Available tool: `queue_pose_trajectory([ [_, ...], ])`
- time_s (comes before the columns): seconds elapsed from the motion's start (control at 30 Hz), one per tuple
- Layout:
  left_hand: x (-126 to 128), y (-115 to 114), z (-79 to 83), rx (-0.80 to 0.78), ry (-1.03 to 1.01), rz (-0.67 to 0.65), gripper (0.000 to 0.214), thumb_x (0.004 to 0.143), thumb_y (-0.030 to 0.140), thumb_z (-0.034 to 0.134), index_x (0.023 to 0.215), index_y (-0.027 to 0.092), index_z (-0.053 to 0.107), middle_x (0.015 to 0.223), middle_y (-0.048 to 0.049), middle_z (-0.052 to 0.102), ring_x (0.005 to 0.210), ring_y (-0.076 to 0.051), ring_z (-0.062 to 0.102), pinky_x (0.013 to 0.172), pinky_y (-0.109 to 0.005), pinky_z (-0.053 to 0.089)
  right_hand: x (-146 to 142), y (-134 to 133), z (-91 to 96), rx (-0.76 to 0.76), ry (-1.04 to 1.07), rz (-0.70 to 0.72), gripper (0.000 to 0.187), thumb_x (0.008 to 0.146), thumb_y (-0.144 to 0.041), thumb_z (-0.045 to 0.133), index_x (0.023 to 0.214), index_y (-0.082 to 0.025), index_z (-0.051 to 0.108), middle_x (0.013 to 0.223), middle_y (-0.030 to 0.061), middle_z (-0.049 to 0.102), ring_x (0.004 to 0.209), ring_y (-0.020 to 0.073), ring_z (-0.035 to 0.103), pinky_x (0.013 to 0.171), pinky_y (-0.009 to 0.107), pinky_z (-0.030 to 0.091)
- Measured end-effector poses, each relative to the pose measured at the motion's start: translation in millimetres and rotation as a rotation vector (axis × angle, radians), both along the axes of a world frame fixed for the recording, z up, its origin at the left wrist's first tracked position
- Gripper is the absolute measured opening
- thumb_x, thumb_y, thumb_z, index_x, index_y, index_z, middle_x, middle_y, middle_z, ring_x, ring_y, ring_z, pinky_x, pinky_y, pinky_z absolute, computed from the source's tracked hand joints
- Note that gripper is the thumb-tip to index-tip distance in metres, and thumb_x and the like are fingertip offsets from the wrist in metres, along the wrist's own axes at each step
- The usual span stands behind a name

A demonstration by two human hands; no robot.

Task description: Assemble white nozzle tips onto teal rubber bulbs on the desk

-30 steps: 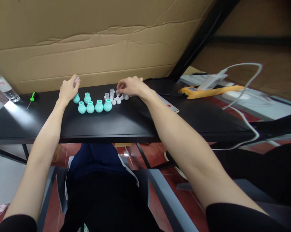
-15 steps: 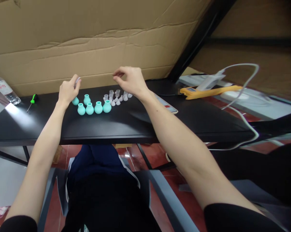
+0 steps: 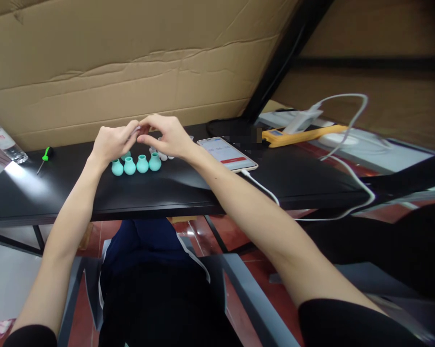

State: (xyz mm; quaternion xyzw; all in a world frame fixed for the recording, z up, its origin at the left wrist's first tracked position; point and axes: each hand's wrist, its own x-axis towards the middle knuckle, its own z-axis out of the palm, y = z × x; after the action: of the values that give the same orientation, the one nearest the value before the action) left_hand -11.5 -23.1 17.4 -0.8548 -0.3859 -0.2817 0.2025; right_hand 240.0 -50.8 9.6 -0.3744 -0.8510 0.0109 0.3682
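Observation:
My left hand is closed, thumb against fingers, on a small whitish piece, of which only a sliver shows. My right hand meets it from the right with curled fingers, its fingertips at that piece; whatever they pinch is hidden. Below the hands stand several turquoise bulb-shaped pots with open necks, in a row on the black table. Another turquoise pot is partly covered by my left hand. Small white and clear pieces lie mostly hidden behind my right hand.
A phone with a white cable lies right of my right forearm. Further right are a yellow power strip and a white cord. On the left are a green screwdriver and a water bottle. A cardboard wall rises behind.
My two hands have come together above the pots; the right moved left and down, the left slightly right. The view has shifted, and more of the phone shows.

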Motion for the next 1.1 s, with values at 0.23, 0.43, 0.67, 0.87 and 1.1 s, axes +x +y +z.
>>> queue_pose_trajectory([
  [0.23,4,-1,-3.9,0.140,0.125,-0.053,0.050,0.124,0.049,0.043,0.137,0.019,0.082,0.095,-0.0117,0.091,0.081,-0.027,0.085,0.078,-0.035,0.056,-2,25,-20.4,0.180,0.327,0.223,0.052,0.118,-0.073,0.062,0.104,-0.026,0.080,0.095,0.0059,0.082,0.088,0.0258,0.070,0.091,0.044,0.059],
  [0.43,1,8,-6.1,0.142,0.044,-0.101,0.047,0.127,0.054,0.047,0.142,0.024,0.079,0.094,-0.0078,0.090,0.083,-0.025,0.086,0.073,-0.033,0.054,5,30,-18.2,0.162,0.431,0.168,0.042,0.115,-0.065,0.070,0.102,-0.026,0.080,0.095,0.0050,0.081,0.090,0.0251,0.071,0.089,0.043,0.060],
  [0.67,-9,19,-9.8,0.146,0.009,-0.085,0.047,0.126,0.054,0.047,0.128,0.024,0.083,0.094,-0.0075,0.089,0.080,-0.024,0.084,0.073,-0.034,0.051,18,49,-25.0,0.114,0.331,-0.019,0.026,0.114,-0.046,0.068,0.106,-0.026,0.082,0.097,0.0076,0.082,0.093,0.0293,0.073,0.095,0.048,0.062],
  [0.87,-17,19,-8.4,0.084,-0.033,-0.103,0.049,0.123,0.050,0.045,0.144,0.023,0.080,0.095,-0.0068,0.087,0.086,-0.027,0.084,0.081,-0.037,0.054,21,51,-25.0,0.011,0.100,-0.048,0.017,0.101,-0.027,0.072,0.104,-0.023,0.088,0.102,0.0107,0.086,0.094,0.0319,0.076,0.100,0.051,0.060],
  [1.1,-28,23,-8.5,0.028,-0.111,-0.229,0.059,0.117,0.048,0.042,0.166,0.026,0.069,0.097,-0.0035,0.085,0.082,-0.027,0.079,0.085,-0.042,0.058,30,47,-17.2,-0.160,0.037,0.032,0.026,0.087,-0.019,0.073,0.101,-0.021,0.094,0.095,0.0057,0.091,0.090,0.0254,0.081,0.094,0.041,0.060],
])
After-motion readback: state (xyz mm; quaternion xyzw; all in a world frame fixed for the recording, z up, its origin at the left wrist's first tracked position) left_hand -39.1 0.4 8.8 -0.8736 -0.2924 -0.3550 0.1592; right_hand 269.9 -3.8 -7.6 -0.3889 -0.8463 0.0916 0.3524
